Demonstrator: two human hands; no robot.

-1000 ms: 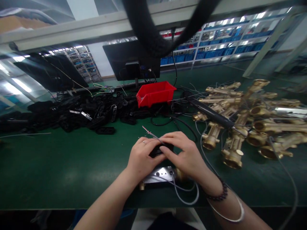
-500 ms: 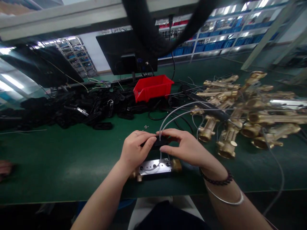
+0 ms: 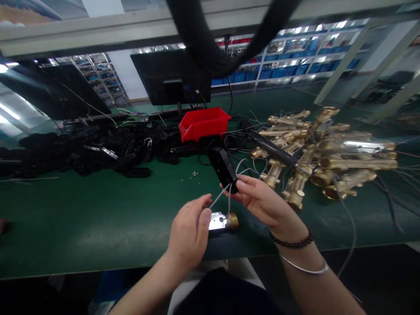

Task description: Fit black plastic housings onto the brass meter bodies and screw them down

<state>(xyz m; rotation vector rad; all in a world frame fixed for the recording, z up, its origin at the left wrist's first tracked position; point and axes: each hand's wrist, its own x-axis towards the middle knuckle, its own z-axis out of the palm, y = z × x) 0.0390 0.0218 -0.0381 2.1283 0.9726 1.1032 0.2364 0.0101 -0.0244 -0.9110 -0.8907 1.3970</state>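
Note:
My right hand [image 3: 262, 199] grips a black plastic housing [image 3: 221, 166] by its near end, thumb on top, and holds it tilted above the bench. Two grey wires [image 3: 229, 203] run from the housing down to a brass fitting [image 3: 233, 221] with a shiny metal plate [image 3: 217, 221]. That fitting lies on the green bench, its left part hidden behind my left hand [image 3: 190, 229]. The thumb and fingers of my left hand are apart, close to one wire; I see nothing held in them.
Several small screws [image 3: 194, 173] lie on the bench beyond my hands. A red bin [image 3: 205, 124] stands at the back. Black plastic parts [image 3: 82, 148] heap up at left, brass fittings [image 3: 308, 153] with wires at right. A black cable loop [image 3: 216, 61] hangs overhead.
Both hands were at the black housing above the fitting. Now the right hand has lifted and tilted it, and the left hand has come away and moved down toward the metal plate.

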